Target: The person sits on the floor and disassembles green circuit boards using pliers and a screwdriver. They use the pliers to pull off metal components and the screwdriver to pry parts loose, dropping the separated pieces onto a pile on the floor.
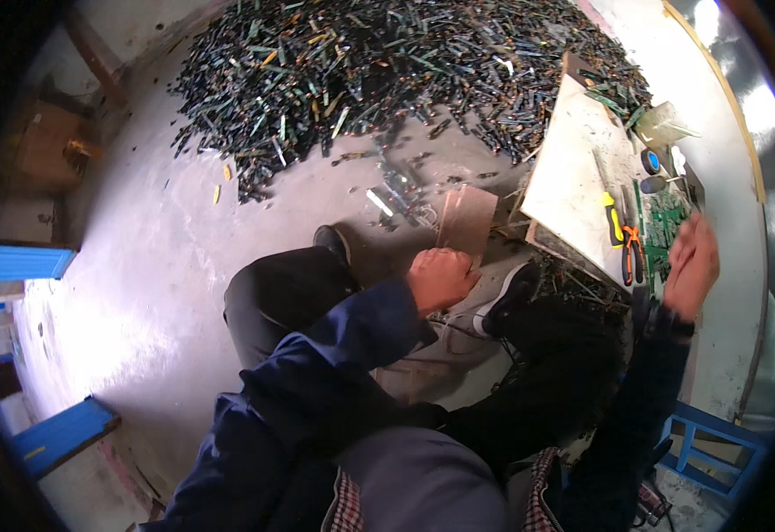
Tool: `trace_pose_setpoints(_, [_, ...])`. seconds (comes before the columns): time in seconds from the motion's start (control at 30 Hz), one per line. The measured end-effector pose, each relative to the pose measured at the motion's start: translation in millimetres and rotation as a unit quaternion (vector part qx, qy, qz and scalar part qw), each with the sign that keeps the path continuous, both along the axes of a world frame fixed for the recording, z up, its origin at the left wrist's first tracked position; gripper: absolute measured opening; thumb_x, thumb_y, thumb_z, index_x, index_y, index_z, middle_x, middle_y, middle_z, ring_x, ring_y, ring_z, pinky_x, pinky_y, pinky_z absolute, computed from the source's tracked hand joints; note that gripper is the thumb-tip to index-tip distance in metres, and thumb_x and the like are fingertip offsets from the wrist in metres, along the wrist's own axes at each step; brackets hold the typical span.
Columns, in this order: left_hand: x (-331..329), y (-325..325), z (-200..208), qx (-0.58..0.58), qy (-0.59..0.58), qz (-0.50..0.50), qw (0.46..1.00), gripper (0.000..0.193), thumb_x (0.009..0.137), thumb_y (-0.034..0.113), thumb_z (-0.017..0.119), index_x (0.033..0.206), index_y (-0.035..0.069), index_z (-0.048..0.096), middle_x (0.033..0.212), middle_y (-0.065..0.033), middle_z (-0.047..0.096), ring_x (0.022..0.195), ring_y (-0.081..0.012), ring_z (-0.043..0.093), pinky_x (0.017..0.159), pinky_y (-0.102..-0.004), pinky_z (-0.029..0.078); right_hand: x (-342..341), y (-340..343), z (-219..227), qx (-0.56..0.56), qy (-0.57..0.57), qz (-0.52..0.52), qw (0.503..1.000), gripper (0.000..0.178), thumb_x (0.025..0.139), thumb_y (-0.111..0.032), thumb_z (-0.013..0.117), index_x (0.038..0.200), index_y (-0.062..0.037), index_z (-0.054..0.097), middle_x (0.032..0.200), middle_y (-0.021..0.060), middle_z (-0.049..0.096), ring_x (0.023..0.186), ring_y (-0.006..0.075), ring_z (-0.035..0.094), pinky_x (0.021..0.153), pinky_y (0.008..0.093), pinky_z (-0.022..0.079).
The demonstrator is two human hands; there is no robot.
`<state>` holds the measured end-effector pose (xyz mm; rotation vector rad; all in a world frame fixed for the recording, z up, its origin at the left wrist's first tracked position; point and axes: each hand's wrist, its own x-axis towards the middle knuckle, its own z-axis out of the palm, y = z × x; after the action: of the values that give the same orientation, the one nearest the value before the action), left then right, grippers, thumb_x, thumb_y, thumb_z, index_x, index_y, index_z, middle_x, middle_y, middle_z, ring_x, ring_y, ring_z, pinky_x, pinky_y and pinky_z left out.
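Left hand: the left hand [441, 277] is closed in a fist, its grip pinching the lower edge of a thin, translucent brownish rectangular sheet [467, 219], held upright above the knees.
Right hand: the right hand [692, 263] is raised beside the desk edge, fingers curled near green circuit-board strips [667, 232]; whether its grip holds one I cannot tell.
Sheet, handling: it looks light, stiff and slick, probably brittle at the corners; a hold on one edge, as here, seems enough.
Strips, handling: narrow, rigid and light, likely sharp-edged; best taken by the long sides.
Desk: a pale, worn square board desk [574, 177] carries orange-handled pliers [631, 253], a yellow-handled tool [614, 217] and a small blue roll of tape [650, 160].
Containers: a clear plastic tub [662, 124] sits at the far desk corner; its contents are unclear.
Floor: a large heap of dark green and black strips [387, 62] lies loose on the grey concrete floor [166, 266], in no container.
Surroundings: blue wooden frames [707, 448] stand nearby.
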<state>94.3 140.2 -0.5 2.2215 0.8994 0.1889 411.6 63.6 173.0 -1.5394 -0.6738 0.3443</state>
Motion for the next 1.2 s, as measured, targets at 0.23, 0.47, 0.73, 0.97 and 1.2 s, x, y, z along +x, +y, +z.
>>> trace_pose_setpoints(0.23, [-17, 1, -104, -0.098, 0.029, 0.078, 0.992, 0.037, 0.088, 0.034, 0.054, 0.080, 0.000, 0.065, 0.076, -0.0227, 0.063, 0.076, -0.0409, 0.061, 0.070, -0.0505, 0.048, -85, -115, -36, -0.128, -0.118, -0.037, 0.984, 0.027, 0.096, -0.030, 0.054, 0.109, -0.0086, 0.063, 0.071, -0.0023, 0.052, 0.055, 0.0057, 0.039, 0.047, 0.0280, 0.028])
trace_pose_setpoints(0.47, [-42, 10, -218, -0.263, 0.022, 0.282, 0.923, 0.043, 0.091, 0.035, 0.050, 0.074, -0.002, 0.063, 0.070, -0.0195, 0.063, 0.069, -0.0342, 0.062, 0.066, -0.0483, 0.047, -101, -194, -51, -0.311, -0.178, -0.075, 0.931, 0.032, 0.097, -0.038, 0.050, 0.115, -0.0137, 0.061, 0.072, -0.0023, 0.049, 0.056, 0.0080, 0.036, 0.051, 0.0350, 0.028])
trace_pose_setpoints(0.73, [-35, 13, -268, -0.358, 0.043, 0.428, 0.829, 0.057, 0.091, 0.043, 0.043, 0.076, -0.006, 0.067, 0.066, -0.0230, 0.064, 0.066, -0.0387, 0.065, 0.073, -0.0464, 0.049, -73, -215, -58, -0.316, 0.042, -0.153, 0.935, 0.023, 0.097, -0.031, 0.051, 0.094, -0.0105, 0.061, 0.062, -0.0057, 0.040, 0.055, 0.0031, 0.034, 0.050, 0.0241, 0.027])
trace_pose_setpoints(0.97, [-25, 26, -370, -0.234, 0.085, 0.476, 0.844, 0.064, 0.092, 0.048, 0.041, 0.074, -0.008, 0.066, 0.076, -0.0277, 0.063, 0.080, -0.0432, 0.063, 0.079, -0.0476, 0.048, -59, -216, -61, -0.241, 0.082, -0.190, 0.948, 0.010, 0.084, -0.012, 0.061, 0.088, -0.0034, 0.063, 0.064, 0.0058, 0.047, 0.044, 0.0110, 0.037, 0.044, 0.0306, 0.036])
trace_pose_setpoints(1.2, [-41, 70, -409, 0.176, 0.167, 0.144, 0.959, 0.036, 0.091, 0.029, 0.049, 0.109, -0.001, 0.055, 0.078, -0.0191, 0.067, 0.075, -0.0336, 0.066, 0.067, -0.0411, 0.051, -52, -276, -85, -0.381, -0.396, -0.171, 0.818, 0.025, 0.086, -0.026, 0.056, 0.085, -0.0014, 0.059, 0.069, 0.0107, 0.053, 0.054, 0.0250, 0.048, 0.047, 0.0365, 0.039])
